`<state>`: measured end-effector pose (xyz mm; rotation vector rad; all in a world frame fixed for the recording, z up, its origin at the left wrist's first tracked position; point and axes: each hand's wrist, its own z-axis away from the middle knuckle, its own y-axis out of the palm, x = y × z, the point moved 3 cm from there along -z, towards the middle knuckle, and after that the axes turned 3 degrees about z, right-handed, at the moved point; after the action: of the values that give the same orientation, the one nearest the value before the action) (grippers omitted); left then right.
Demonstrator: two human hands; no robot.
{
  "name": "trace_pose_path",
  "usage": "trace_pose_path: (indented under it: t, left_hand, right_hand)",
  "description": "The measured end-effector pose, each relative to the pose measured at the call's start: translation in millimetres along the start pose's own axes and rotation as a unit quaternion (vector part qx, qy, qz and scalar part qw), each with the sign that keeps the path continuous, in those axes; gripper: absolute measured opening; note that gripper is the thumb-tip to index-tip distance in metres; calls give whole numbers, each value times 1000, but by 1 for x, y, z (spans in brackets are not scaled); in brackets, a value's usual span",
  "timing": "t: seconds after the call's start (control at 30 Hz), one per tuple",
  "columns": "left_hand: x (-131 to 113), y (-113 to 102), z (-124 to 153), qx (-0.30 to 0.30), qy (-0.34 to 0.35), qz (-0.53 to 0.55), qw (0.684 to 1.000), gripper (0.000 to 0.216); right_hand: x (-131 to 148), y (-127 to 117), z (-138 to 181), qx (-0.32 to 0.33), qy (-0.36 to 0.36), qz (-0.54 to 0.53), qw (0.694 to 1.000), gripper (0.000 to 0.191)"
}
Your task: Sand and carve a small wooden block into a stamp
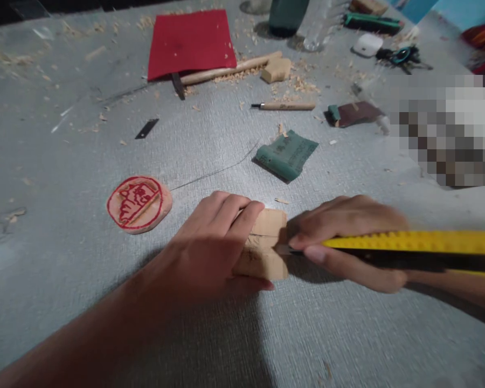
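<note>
My left hand [222, 242] is closed over a pale wooden block [269, 222], pressing it down on the grey table. A notch shows in the block's right edge, and a dark line runs across its top. My right hand [343, 237], smeared a little by motion, grips a yellow and black utility knife [420, 248] near its front end. The blade tip meets the block at the notch. Left of my left hand lies a round carved wooden disc [139, 205] with red lines on its face. Beyond the block is a piece of green sandpaper [286, 154].
Behind lie a carving tool [286, 106], a small dark blade [147, 129], a brown sandpaper piece [358, 113], a red sheet [192, 43] over a wooden-handled tool [234, 68], and a wood chunk [276, 70]. Keys [404, 56] and a white case [367, 45] sit far right. Shavings are scattered around.
</note>
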<state>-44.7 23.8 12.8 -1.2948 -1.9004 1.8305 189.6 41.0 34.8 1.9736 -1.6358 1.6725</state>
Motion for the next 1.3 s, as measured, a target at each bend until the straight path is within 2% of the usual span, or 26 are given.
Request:
trace_pose_path:
  t: [0.1,0.2,0.43,0.77,1.0,1.2,1.3]
  left_hand:
    - [3,-2,1,-3,-13,-4,1000,92]
    - [2,-2,-1,-5,8,-4,1000,95]
    - [1,-1,-2,-5,9,8,1000,97]
    - [1,-1,0,10,14,-2,1000,110]
    - [1,-3,0,16,5,-2,1000,92]
    - [-1,-4,3,19,10,-9,1000,93]
    - [-2,-3,3,17,9,-6,1000,91]
  right_hand:
    - [2,-5,2,-21,2,40,999,15]
    - [1,0,0,-41,-47,2,998,19]
    - [-6,15,-4,27,-82,-30,996,15]
    - [-6,16,-5,40,-88,-18,995,17]
    - [6,13,-9,61,-85,43,994,20]
    - [8,9,-8,86,-158,89,980,23]
    - [8,10,-4,87,-120,103,984,19]
